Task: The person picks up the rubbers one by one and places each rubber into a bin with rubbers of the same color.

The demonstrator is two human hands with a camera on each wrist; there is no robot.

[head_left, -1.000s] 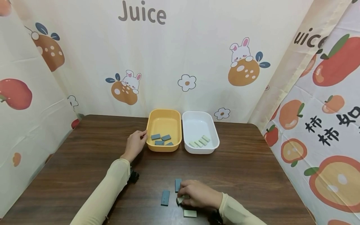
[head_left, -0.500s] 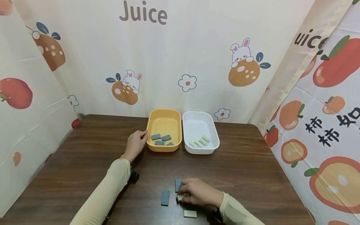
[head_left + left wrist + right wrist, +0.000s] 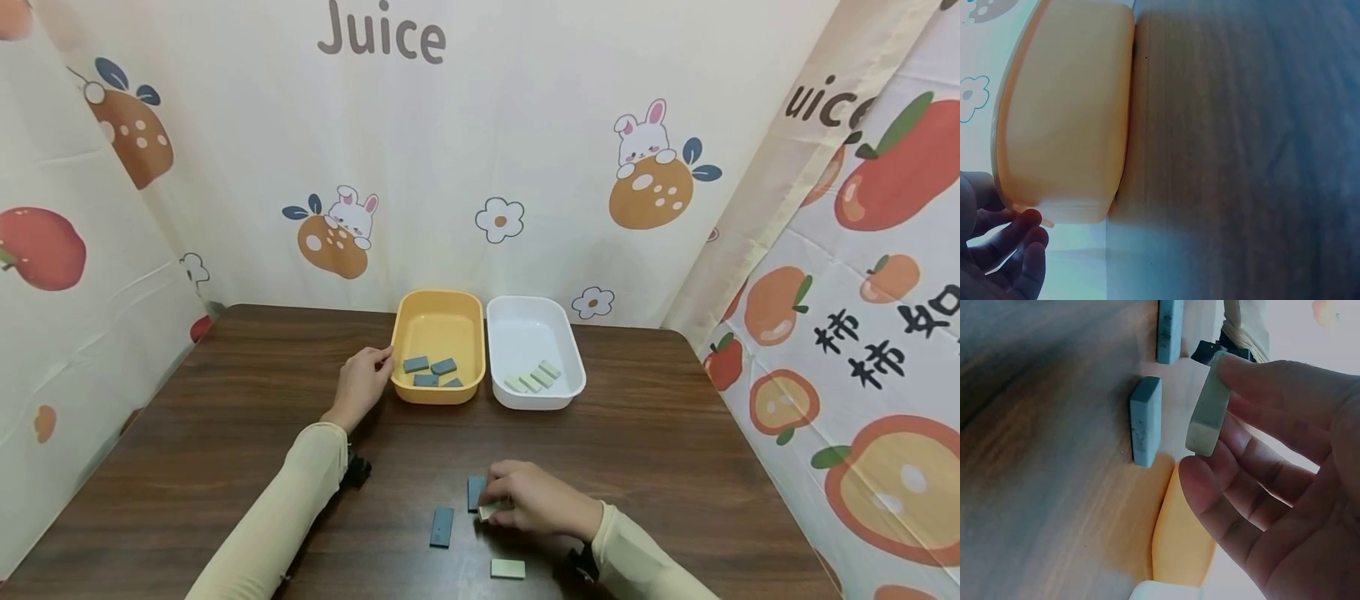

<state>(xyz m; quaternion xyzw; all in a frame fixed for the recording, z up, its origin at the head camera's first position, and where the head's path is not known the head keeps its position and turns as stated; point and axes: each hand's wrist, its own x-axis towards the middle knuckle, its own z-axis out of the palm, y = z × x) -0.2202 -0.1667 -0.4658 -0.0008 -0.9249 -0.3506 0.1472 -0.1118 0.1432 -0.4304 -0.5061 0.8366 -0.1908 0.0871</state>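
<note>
My left hand (image 3: 362,385) pinches the left rim of the yellow tray (image 3: 437,302), its thumb and fingers at the rim in the left wrist view. My right hand (image 3: 536,498) holds a pale green block (image 3: 1208,412) between thumb and fingers, raised above the table. Just beyond those fingers lies a blue-grey block (image 3: 475,493), partly covered by the hand in the head view. Another blue-grey block (image 3: 442,527) lies to its left. Nearer the front is a second pale green block (image 3: 507,569), flat on the wood.
Beside the yellow tray stands a white tray (image 3: 536,309) with several pale green blocks (image 3: 531,382) in it. Several blue-grey blocks (image 3: 426,380) lie in the yellow one. Printed curtains (image 3: 450,150) hang behind the brown table (image 3: 247,375).
My right hand has lifted the pale green block and moved slightly away from the front edge. My left hand stays on the yellow tray's rim.
</note>
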